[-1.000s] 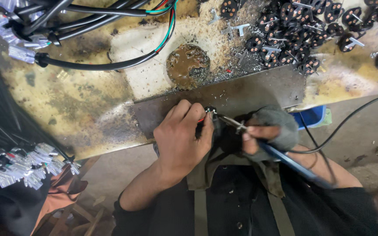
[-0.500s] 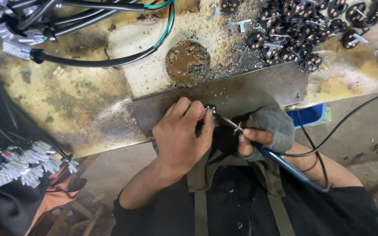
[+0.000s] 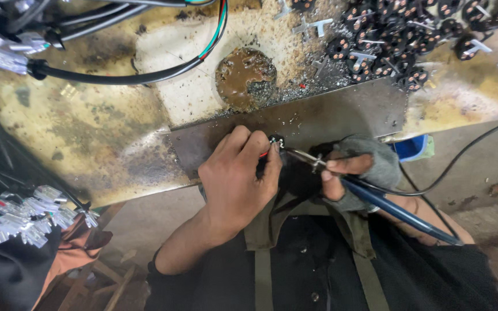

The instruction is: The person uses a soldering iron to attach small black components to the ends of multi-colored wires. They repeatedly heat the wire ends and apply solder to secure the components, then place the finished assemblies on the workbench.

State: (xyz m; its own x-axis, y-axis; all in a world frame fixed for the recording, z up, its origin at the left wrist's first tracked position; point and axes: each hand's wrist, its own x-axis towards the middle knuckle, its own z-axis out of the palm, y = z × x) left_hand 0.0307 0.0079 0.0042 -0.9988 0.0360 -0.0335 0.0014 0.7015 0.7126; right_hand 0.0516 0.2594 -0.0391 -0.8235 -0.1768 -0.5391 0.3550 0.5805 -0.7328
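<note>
Metal plate: a dull grey sheet [image 3: 329,115] is laid across a stained, yellowed workbench [image 3: 87,132], at the bench's near edge.
Left hand: the left hand [image 3: 237,181] is curled closed, and a small black round connector [image 3: 276,140] is pinched at its fingertips, just over the plate's near edge. A touch of red is seen beside the connector.
Right hand: the right hand [image 3: 355,170], covered by a grey fingerless glove, is closed around a soldering iron [image 3: 376,198] with a blue handle.
Iron tip: the thin metal tip is pointed left and is brought right up to the connector; whether contact is made cannot be told.
Cord: a black cord [image 3: 462,155] is run from the iron's handle off to the right.
Far side of bench: a heap of similar black round connectors [image 3: 399,40] is spread at the upper right, and a brown round patch [image 3: 246,78] is seen behind the plate.
Upper left: a thick black cable [image 3: 116,75] with red and green wires is curved across the bench.
Lower left: a bundle of wires with pale terminal ends [image 3: 24,216] is hung beside the bench.
</note>
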